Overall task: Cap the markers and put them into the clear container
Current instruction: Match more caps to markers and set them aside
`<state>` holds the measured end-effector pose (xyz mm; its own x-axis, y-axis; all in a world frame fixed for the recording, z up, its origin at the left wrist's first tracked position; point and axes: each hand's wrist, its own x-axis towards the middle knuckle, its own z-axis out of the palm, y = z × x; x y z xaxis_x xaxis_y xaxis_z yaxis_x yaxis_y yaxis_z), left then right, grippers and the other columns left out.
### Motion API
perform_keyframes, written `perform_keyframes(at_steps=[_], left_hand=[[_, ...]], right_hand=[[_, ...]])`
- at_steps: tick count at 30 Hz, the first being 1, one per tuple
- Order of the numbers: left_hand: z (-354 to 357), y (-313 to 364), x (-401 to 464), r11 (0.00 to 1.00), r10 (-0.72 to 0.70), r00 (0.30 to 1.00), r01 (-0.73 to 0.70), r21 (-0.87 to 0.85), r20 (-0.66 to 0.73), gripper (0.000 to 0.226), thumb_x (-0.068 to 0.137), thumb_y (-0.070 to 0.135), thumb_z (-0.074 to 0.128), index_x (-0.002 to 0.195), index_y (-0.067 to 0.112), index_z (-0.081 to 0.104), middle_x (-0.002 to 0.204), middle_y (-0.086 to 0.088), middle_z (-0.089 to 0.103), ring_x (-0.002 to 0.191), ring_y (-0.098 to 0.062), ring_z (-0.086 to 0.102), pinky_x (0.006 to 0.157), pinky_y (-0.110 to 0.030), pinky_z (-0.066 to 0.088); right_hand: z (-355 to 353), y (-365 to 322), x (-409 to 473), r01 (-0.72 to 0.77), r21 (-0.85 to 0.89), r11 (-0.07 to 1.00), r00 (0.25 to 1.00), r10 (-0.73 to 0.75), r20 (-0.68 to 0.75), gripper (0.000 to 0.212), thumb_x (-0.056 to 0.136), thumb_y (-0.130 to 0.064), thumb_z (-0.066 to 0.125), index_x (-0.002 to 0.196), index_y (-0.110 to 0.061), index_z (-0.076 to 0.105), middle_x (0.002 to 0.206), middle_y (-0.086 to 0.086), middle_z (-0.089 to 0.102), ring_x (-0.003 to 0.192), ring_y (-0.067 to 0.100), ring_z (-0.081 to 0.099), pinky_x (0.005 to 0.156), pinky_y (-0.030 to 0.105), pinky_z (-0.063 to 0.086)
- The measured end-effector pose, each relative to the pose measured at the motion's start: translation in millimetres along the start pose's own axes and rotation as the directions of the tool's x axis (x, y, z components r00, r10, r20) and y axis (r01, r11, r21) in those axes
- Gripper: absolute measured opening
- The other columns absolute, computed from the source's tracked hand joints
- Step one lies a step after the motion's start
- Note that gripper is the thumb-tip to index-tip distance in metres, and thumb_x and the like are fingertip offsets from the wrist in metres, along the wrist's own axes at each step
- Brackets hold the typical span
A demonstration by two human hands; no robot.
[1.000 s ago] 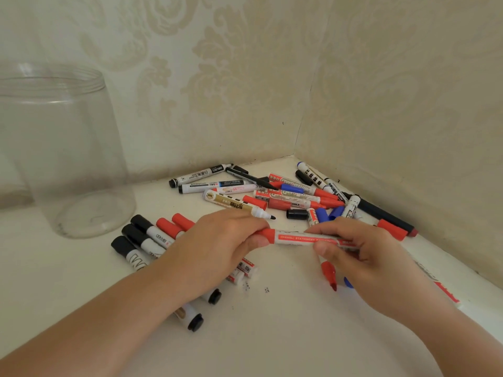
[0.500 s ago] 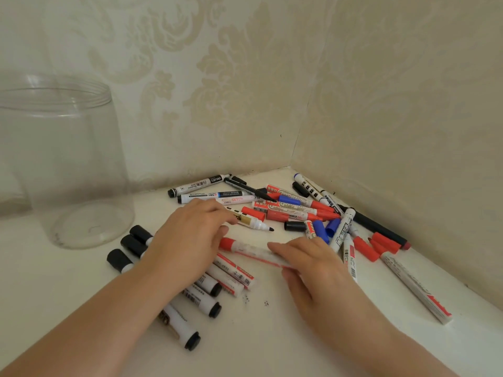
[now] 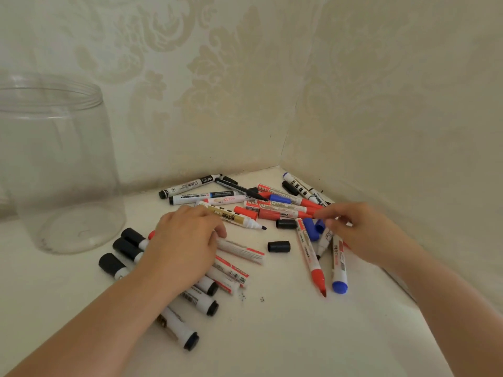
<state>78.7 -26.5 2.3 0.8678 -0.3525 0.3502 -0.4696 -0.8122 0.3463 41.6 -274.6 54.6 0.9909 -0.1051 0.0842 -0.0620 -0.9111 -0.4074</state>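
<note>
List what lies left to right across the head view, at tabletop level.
Clear container → black-capped markers → left hand → loose black cap → uncapped red marker → blue-capped marker → right hand.

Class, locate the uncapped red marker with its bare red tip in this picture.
In the head view, the uncapped red marker lies right of centre on the white tabletop, tip toward the camera, beside the blue-capped marker and below the right hand.

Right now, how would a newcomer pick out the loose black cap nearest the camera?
Start at the marker pile in the wall corner. Between the two hands lies the loose black cap, alone on bare white surface; the other black cap touches the pile.
</note>
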Motion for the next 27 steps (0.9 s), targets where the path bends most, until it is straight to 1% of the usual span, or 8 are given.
perform_keyframes(at_steps=[5, 10, 14, 16, 19, 23, 25, 27], left_hand=[[2.0, -0.5, -1.5, 0.997, 0.067, 0.997, -0.069, -0.045, -0.049, 0.023, 0.09, 0.015, 0.045, 0.097, 0.03, 0.061, 0.111, 0.014, 0.053, 0.111, -0.008, 0.041, 0.095, -0.026, 0.029], [7.7, 6.3, 0.2, 0.978, 0.187, 0.982, -0.186, -0.093, 0.002, 0.015, 0.089, 0.025, 0.05, 0.084, 0.032, 0.062, 0.094, 0.02, 0.053, 0.093, -0.003, 0.045, 0.086, -0.026, 0.036], [6.7, 6.1, 3.7, 0.988, 0.133, 0.989, -0.137, -0.066, -0.065, 0.015, 0.087, 0.019, 0.053, 0.082, 0.027, 0.064, 0.094, 0.014, 0.058, 0.094, -0.007, 0.049, 0.083, -0.027, 0.037], [3.9, 11.1, 6.3, 0.99, 0.121, 0.988, -0.126, -0.056, -0.091, 0.015, 0.087, 0.017, 0.053, 0.087, 0.026, 0.065, 0.096, 0.014, 0.057, 0.096, -0.007, 0.047, 0.083, -0.024, 0.034], [-0.1, 16.9, 15.6, 0.99, 0.134, 0.99, -0.135, -0.031, -0.038, 0.017, 0.091, 0.021, 0.047, 0.099, 0.027, 0.061, 0.105, 0.014, 0.053, 0.104, -0.006, 0.044, 0.089, -0.024, 0.036], [4.6, 17.0, 43.7, 0.989, 0.125, 0.991, -0.129, 0.077, 0.052, 0.028, 0.093, 0.019, 0.042, 0.118, 0.022, 0.054, 0.119, 0.005, 0.054, 0.113, -0.014, 0.045, 0.095, -0.027, 0.035], [9.2, 15.3, 58.4, 0.984, 0.124, 0.986, -0.137, 0.117, 0.112, 0.031, 0.094, 0.016, 0.04, 0.121, 0.02, 0.054, 0.122, 0.001, 0.056, 0.113, -0.016, 0.046, 0.096, -0.029, 0.035], [13.9, 11.7, 67.1, 0.976, 0.113, 0.973, -0.146, 0.159, 0.201, 0.034, 0.093, 0.011, 0.038, 0.122, 0.02, 0.055, 0.115, -0.002, 0.059, 0.105, -0.016, 0.047, 0.093, -0.029, 0.036]], right_hand=[[8.8, 7.4, -0.1, -0.084, 0.012, 0.996, 0.996, 0.084, -0.015, 0.015, 0.088, -0.032, 0.056, 0.075, -0.029, 0.064, 0.07, -0.012, 0.056, 0.061, 0.003, 0.047, 0.051, 0.014, 0.032], [29.4, -6.0, -3.4, -0.01, -0.465, 0.885, 1.0, 0.013, 0.003, 0.059, 0.078, -0.069, 0.042, 0.07, -0.018, 0.07, 0.072, 0.002, 0.065, 0.072, 0.014, 0.056, 0.067, 0.026, 0.04], [37.2, -9.9, -3.6, 0.054, -0.51, 0.858, 0.998, -0.062, 0.002, 0.062, 0.078, -0.071, 0.035, 0.073, -0.017, 0.065, 0.072, 0.001, 0.061, 0.077, 0.017, 0.055, 0.08, 0.031, 0.042], [38.1, -10.4, -3.0, 0.041, -0.393, 0.919, 0.999, -0.047, -0.004, 0.057, 0.081, -0.064, 0.04, 0.07, -0.015, 0.065, 0.07, 0.003, 0.062, 0.073, 0.017, 0.056, 0.077, 0.03, 0.044], [25.4, -11.2, -6.3, -0.093, 0.04, 0.995, 0.996, 0.093, -0.011, 0.047, 0.084, -0.05, 0.05, 0.058, -0.011, 0.055, 0.054, 0.004, 0.047, 0.052, 0.015, 0.044, 0.055, 0.022, 0.038], [12.1, -6.0, -8.9, -0.254, 0.548, 0.797, 0.96, 0.275, 0.044, 0.039, 0.086, -0.043, 0.053, 0.071, -0.009, 0.065, 0.062, 0.004, 0.042, 0.055, 0.013, 0.037, 0.054, 0.023, 0.033], [12.9, -2.1, -7.8, -0.279, 0.691, 0.667, 0.948, 0.305, 0.088, 0.031, 0.086, -0.039, 0.054, 0.066, -0.019, 0.064, 0.056, -0.001, 0.042, 0.056, 0.013, 0.038, 0.061, 0.025, 0.037], [14.1, 1.4, -7.6, -0.277, 0.735, 0.619, 0.947, 0.307, 0.098, 0.026, 0.087, -0.034, 0.053, 0.066, -0.022, 0.063, 0.048, -0.006, 0.043, 0.055, 0.013, 0.039, 0.062, 0.026, 0.038]])
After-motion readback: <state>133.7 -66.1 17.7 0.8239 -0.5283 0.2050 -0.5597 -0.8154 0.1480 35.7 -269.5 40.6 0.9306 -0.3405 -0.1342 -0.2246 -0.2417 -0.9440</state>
